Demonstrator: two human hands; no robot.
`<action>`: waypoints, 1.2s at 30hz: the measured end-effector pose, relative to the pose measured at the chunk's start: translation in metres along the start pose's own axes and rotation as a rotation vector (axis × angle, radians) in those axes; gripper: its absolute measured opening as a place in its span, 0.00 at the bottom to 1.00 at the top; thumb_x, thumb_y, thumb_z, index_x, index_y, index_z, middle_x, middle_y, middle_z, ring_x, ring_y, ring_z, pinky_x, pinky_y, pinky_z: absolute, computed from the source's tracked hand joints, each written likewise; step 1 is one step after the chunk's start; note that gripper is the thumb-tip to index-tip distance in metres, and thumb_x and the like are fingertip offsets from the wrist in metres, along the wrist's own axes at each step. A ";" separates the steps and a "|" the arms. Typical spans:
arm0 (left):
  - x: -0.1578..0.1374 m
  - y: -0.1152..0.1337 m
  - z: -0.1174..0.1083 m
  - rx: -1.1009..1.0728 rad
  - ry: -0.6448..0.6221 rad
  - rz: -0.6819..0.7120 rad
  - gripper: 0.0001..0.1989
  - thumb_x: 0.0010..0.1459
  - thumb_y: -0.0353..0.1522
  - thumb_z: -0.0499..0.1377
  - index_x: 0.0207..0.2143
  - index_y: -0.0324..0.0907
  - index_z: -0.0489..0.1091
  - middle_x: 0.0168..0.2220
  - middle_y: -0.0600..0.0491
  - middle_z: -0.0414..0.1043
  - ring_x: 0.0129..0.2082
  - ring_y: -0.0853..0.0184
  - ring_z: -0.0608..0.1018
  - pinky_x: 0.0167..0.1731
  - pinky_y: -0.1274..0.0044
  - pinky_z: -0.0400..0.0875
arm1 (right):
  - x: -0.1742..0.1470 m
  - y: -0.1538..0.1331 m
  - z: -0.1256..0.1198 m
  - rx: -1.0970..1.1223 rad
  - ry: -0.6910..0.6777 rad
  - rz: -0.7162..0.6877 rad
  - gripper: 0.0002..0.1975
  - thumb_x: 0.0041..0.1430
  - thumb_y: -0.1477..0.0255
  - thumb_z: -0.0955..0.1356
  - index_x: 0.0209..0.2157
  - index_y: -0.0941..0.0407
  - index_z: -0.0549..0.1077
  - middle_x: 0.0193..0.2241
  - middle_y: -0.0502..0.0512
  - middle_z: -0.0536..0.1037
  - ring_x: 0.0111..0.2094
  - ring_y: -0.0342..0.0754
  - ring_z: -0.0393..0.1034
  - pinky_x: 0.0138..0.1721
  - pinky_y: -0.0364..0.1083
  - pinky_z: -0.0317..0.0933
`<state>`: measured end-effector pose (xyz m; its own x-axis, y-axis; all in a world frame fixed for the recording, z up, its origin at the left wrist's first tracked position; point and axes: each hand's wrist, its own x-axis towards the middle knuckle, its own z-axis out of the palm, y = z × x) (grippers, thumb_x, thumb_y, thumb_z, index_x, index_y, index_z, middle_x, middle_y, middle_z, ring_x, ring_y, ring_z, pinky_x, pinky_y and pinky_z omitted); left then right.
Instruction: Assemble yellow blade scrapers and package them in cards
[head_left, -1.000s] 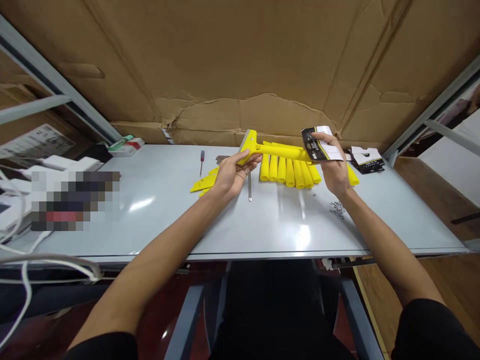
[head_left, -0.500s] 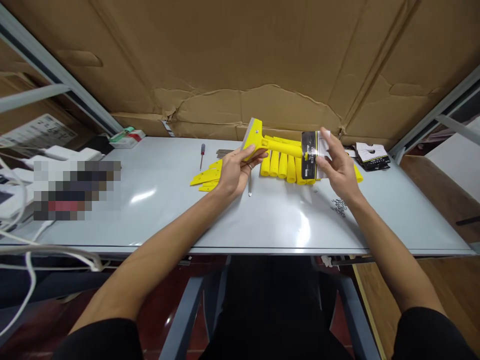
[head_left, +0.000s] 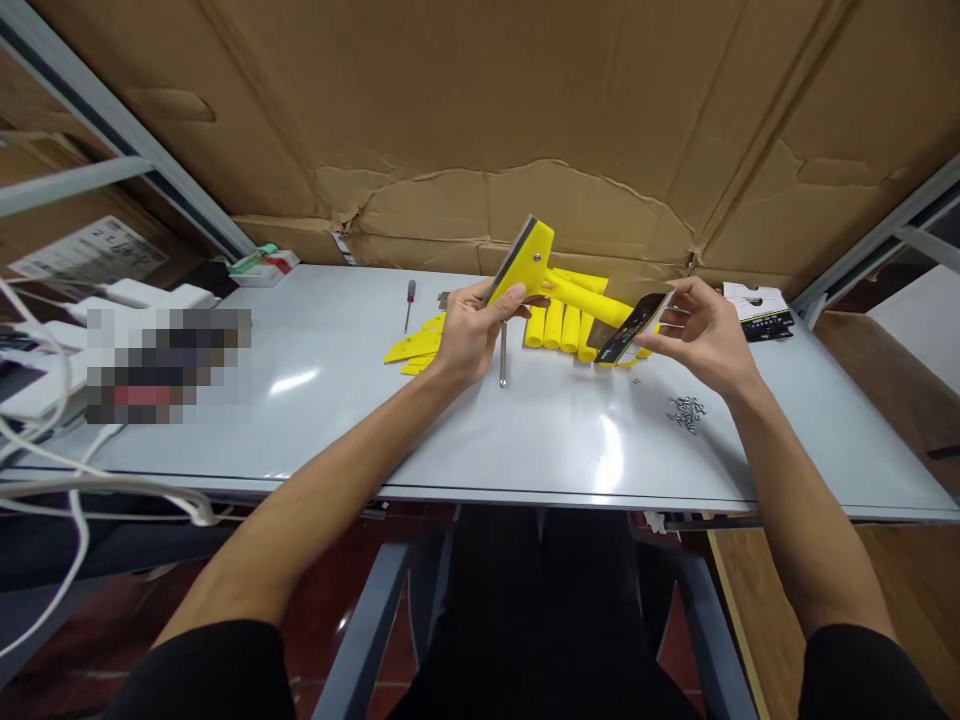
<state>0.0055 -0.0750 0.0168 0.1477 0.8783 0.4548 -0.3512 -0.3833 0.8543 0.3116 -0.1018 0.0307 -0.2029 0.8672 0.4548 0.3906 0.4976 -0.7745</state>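
Note:
A yellow scraper (head_left: 537,262) with a metal blade along its head is held above the table, its handle slanting down to the right. My left hand (head_left: 480,325) is closed around the head end, thumb on the yellow plastic. At the handle's far end sits a black printed card (head_left: 634,326), which my right hand (head_left: 701,330) pinches by its edge. Beneath the scraper lie several yellow handles (head_left: 555,328) in a row. Flat yellow plates (head_left: 415,346) are piled beside my left hand, and a slim metal tool (head_left: 503,358) lies below it.
A screwdriver (head_left: 409,303) lies at the back left. Small screws (head_left: 687,413) form a heap at the right. More cards (head_left: 759,312) are stacked behind my right hand. White cables and power strips (head_left: 135,293) crowd the left end; cardboard (head_left: 495,120) walls the back.
The scraper's head has tipped up and shifted slightly right. The card has turned from facing me to a slanted position, and my right hand has moved right and a little down.

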 end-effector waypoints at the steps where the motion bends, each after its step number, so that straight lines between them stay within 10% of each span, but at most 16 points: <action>1: 0.000 0.000 0.000 0.042 -0.019 0.022 0.14 0.57 0.45 0.73 0.40 0.45 0.84 0.41 0.50 0.85 0.39 0.64 0.85 0.38 0.74 0.75 | -0.001 -0.002 -0.002 -0.144 0.027 -0.066 0.33 0.46 0.54 0.81 0.49 0.51 0.72 0.48 0.54 0.79 0.47 0.51 0.78 0.53 0.55 0.76; 5: 0.002 0.002 -0.004 0.140 -0.039 0.095 0.19 0.56 0.49 0.73 0.41 0.45 0.84 0.39 0.50 0.84 0.38 0.64 0.85 0.38 0.74 0.76 | -0.007 -0.016 -0.004 -0.495 0.128 -0.266 0.32 0.49 0.52 0.80 0.51 0.52 0.74 0.40 0.54 0.80 0.43 0.51 0.78 0.50 0.54 0.75; 19: 0.010 0.000 -0.013 -0.083 -0.083 0.015 0.20 0.51 0.51 0.75 0.40 0.51 0.82 0.50 0.51 0.82 0.51 0.59 0.82 0.46 0.70 0.79 | -0.011 -0.035 0.011 0.052 0.048 -0.164 0.42 0.55 0.44 0.75 0.64 0.43 0.58 0.53 0.52 0.76 0.47 0.46 0.78 0.46 0.50 0.80; 27: 0.008 0.004 -0.013 0.192 -0.094 0.162 0.22 0.52 0.54 0.74 0.33 0.44 0.83 0.33 0.51 0.81 0.38 0.62 0.82 0.43 0.68 0.79 | -0.011 -0.025 0.007 -0.262 0.082 -0.159 0.32 0.51 0.52 0.79 0.51 0.53 0.70 0.46 0.53 0.78 0.40 0.44 0.77 0.46 0.48 0.79; 36: 0.000 0.001 -0.001 0.208 -0.150 0.121 0.18 0.49 0.52 0.76 0.31 0.49 0.84 0.36 0.52 0.81 0.47 0.56 0.80 0.55 0.60 0.73 | -0.019 -0.036 0.033 -0.277 0.060 -0.255 0.35 0.61 0.48 0.72 0.65 0.44 0.62 0.61 0.56 0.69 0.52 0.50 0.77 0.55 0.55 0.79</action>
<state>0.0046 -0.0747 0.0172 0.2569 0.7763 0.5757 -0.1793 -0.5470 0.8177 0.2718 -0.1357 0.0347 -0.2751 0.7096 0.6487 0.5644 0.6654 -0.4885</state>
